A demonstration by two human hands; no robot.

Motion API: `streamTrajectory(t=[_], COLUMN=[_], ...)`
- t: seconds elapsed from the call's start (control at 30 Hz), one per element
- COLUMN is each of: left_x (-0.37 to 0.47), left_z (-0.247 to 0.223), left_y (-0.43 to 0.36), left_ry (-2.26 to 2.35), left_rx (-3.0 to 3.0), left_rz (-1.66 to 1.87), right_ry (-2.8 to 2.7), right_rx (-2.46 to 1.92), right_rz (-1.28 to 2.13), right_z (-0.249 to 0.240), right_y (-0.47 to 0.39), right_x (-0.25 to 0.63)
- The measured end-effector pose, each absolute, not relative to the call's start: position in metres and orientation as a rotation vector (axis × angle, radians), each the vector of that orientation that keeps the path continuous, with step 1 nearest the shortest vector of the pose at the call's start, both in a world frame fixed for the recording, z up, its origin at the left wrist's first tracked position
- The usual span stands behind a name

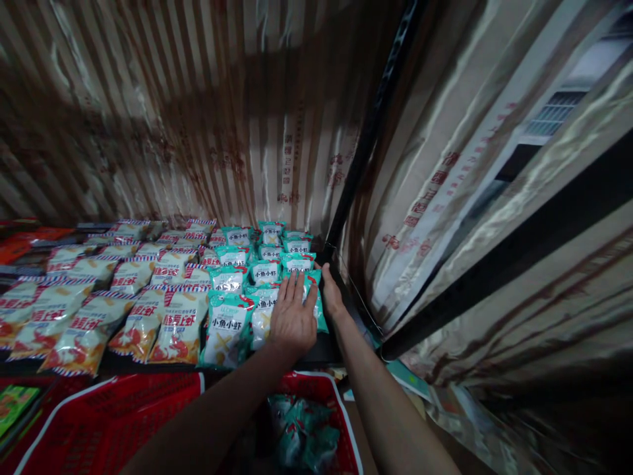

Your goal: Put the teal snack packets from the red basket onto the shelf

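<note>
Rows of teal-and-white snack bags (pixel 226 330) stand on a dark shelf (pixel 324 349). My left hand (pixel 294 316) lies with its fingers stretched out over the front bags of the right-hand columns, palm toward them. Upright at the right side of the same bags is my right hand (pixel 332 293), its fingers extended along the edge of the end bag. Part of that bag is hidden behind my left hand. Neither hand is wrapped round a bag.
White-and-orange snack bags (pixel 180 323) fill the shelf to the left. Below are a red basket (pixel 123 409) and another red basket (pixel 346 422) holding teal bags (pixel 309 435). A black post (pixel 363 158) rises at the shelf's corner, before a striped curtain (pixel 277 132).
</note>
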State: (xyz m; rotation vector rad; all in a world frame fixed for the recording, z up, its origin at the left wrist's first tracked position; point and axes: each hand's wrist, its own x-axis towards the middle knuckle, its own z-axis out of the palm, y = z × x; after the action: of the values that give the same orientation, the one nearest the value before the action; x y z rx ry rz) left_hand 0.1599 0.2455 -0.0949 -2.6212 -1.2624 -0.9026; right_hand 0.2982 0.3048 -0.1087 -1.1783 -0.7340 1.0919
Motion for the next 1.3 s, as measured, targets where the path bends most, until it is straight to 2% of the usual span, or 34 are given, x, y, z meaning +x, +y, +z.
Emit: streamTrajectory(t=[0.3,0.53,0.77,1.0,1.17,1.3], left_x=[0.153,0.113,0.097,0.089,0.062,0.040], left_z=[-0.091,-0.117,-0.146,-0.145,-0.143,-0.149], left_y=[0.236,0.172,0.147,0.155,0.138,0.138], left_ry=[-1.193,-1.250,-1.354,-1.309,-1.311,-1.488], left_rx=[-2.577,-2.480,-2.497,-2.507,-2.394,-2.192], left_rz=[-0.948,-1.015,-0.923,-0.991,-1.031,-1.097], right_ry=[-0.796,-1.044,-1.127,-1.150,-1.262,-1.613], right_rx=[-1.279,-1.416,-1.585,-1.648,-1.615,-1.396], right_rz=[0.842,0.541,0.480,0.417,-0.012,-0.283], right_z=[-0.103,-0.121,-0.130,-0.133,-0.125,-0.115], right_y=[0.289,0.247,0.222,0.221,0.207,0.184], right_x=[0.291,0.286,0.276,0.277,0.263,0.231])
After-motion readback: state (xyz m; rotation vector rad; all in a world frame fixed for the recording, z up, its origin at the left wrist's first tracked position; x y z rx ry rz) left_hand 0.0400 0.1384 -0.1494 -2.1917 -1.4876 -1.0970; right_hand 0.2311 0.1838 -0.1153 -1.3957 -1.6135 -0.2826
